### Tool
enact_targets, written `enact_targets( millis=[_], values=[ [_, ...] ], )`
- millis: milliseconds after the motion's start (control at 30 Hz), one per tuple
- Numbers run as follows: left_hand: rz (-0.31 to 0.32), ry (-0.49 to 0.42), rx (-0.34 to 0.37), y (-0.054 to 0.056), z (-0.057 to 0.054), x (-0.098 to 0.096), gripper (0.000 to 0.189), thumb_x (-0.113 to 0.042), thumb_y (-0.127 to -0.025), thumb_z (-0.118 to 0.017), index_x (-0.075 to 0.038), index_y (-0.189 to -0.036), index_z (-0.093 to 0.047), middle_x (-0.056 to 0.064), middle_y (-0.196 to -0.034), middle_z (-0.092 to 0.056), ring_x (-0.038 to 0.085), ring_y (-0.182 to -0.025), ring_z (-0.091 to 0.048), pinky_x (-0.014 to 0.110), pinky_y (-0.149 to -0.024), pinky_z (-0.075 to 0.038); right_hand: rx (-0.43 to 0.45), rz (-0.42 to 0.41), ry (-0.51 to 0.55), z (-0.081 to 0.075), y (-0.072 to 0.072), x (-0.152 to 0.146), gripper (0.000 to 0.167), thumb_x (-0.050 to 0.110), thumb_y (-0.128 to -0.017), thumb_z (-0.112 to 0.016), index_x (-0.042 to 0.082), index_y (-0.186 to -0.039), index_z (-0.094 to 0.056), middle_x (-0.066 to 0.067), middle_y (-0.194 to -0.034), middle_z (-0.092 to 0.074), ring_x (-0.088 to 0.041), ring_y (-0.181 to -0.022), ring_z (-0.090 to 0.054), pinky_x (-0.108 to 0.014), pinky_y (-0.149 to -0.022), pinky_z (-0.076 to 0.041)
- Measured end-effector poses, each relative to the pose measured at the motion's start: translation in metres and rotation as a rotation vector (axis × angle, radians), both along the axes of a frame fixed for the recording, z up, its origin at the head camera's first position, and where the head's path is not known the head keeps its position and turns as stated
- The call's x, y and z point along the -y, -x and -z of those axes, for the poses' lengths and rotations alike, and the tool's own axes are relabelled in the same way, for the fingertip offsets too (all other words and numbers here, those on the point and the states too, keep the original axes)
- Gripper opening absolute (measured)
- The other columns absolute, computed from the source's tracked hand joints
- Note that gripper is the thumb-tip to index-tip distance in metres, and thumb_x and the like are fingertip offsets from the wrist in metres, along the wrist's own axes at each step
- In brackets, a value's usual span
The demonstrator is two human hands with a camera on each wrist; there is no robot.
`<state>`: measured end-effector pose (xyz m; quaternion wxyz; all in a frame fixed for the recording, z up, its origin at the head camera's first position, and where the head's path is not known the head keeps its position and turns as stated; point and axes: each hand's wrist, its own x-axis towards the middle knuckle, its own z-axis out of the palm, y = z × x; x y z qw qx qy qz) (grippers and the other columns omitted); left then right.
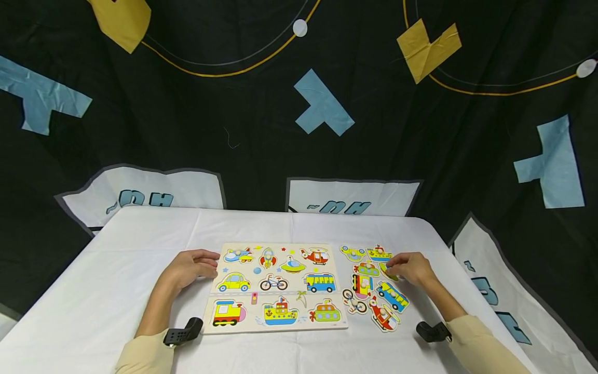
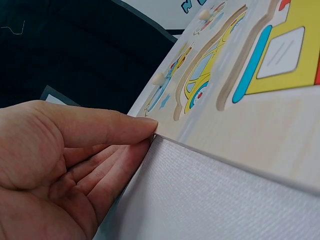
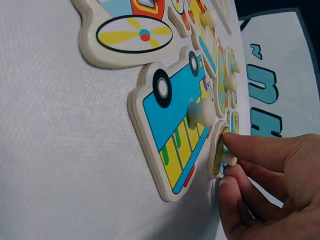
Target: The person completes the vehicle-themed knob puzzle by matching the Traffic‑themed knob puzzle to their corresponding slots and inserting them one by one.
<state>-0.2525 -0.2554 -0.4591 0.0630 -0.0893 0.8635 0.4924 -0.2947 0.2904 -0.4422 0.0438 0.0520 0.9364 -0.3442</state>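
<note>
A wooden puzzle board (image 1: pixel 280 306) with vehicle pictures lies on the white table. At its left edge, my left hand (image 1: pixel 192 267) holds the board; in the left wrist view its thumb (image 2: pixel 115 127) meets the edge with the other fingers below. To the right of the board, my right hand (image 1: pixel 413 267) pinches a small yellow-green puzzle piece (image 1: pixel 386 272) with a UFO look. The right wrist view shows thumb and fingers at the piece's knob (image 3: pixel 229 159), partly covering the piece. Nearest to that hand is the bus piece (image 3: pixel 172 130).
Around the right hand lie loose knobbed pieces: car (image 1: pixel 352 253), ship (image 1: pixel 378 253), submarine (image 1: pixel 366 269), train (image 1: pixel 362 285), bicycle (image 1: pixel 354 302) and helicopter (image 1: pixel 384 315). Airplane (image 1: pixel 238 255) and rocket (image 1: pixel 268 257) pieces sit in the board. A dark curtain (image 1: pixel 243 135) hangs behind the table.
</note>
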Motion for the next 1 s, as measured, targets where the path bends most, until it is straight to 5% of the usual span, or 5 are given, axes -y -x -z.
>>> enact_targets(
  millis=[633,1000],
  values=[
    [0.015,-0.006,-0.025,-0.0009,-0.0009,0.0013,0.052,-0.008,-0.080,-0.079,0.001,-0.129,-0.065,0.007,-0.102,-0.075,0.018,-0.096,-0.064,0.029,-0.081,-0.046,0.008,0.010,0.051,0.0054,-0.0027,-0.0046,0.024,0.019,-0.083,-0.080,0.004,-0.102,-0.076,-0.006,-0.090,-0.069,-0.020,-0.082,-0.057,-0.029,-0.068,-0.048],
    [-0.008,-0.005,-0.010,-0.0007,-0.0020,-0.0002,0.055,-0.009,-0.077,-0.081,-0.001,-0.129,-0.065,0.007,-0.101,-0.075,0.021,-0.097,-0.065,0.040,-0.089,-0.047,0.023,0.019,0.077,0.0021,-0.0040,-0.0037,0.025,0.017,-0.084,-0.078,0.002,-0.103,-0.076,-0.011,-0.099,-0.071,-0.021,-0.084,-0.058,-0.030,-0.069,-0.049]
  ],
)
